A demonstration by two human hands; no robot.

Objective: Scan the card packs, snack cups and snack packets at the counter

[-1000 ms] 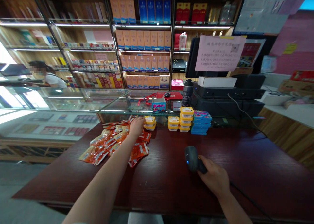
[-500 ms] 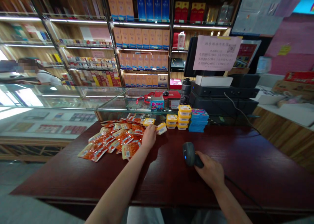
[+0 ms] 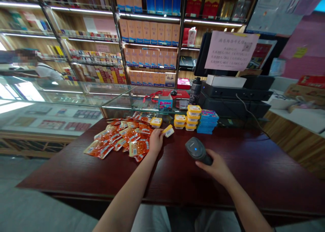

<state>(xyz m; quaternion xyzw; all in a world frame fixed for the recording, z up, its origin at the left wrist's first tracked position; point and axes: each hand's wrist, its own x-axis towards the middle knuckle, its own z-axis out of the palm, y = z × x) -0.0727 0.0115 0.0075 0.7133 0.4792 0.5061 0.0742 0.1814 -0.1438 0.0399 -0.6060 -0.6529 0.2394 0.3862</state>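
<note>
Smooth, glossy wood forms the desk [image 3: 175, 177], shiny crinkled plastic the packets [image 3: 109, 140] beside the left hand [image 3: 156, 141], smooth plastic its tub [image 3: 168, 131], matt plastic the scanner [image 3: 195, 148] in the right hand [image 3: 215, 166].

I read the left hand [image 3: 155, 142] and left forearm [image 3: 132, 186] as bare, likewise the right hand [image 3: 216, 166] and right forearm [image 3: 243, 194], each forearm smooth in outline and tapering toward the hand. At the lower edge of my head view, I identify pale grey trousers [image 3: 150, 220] of plain fabric, brighter at left and shaded at right; seams are too blurred for me to confirm.
</note>
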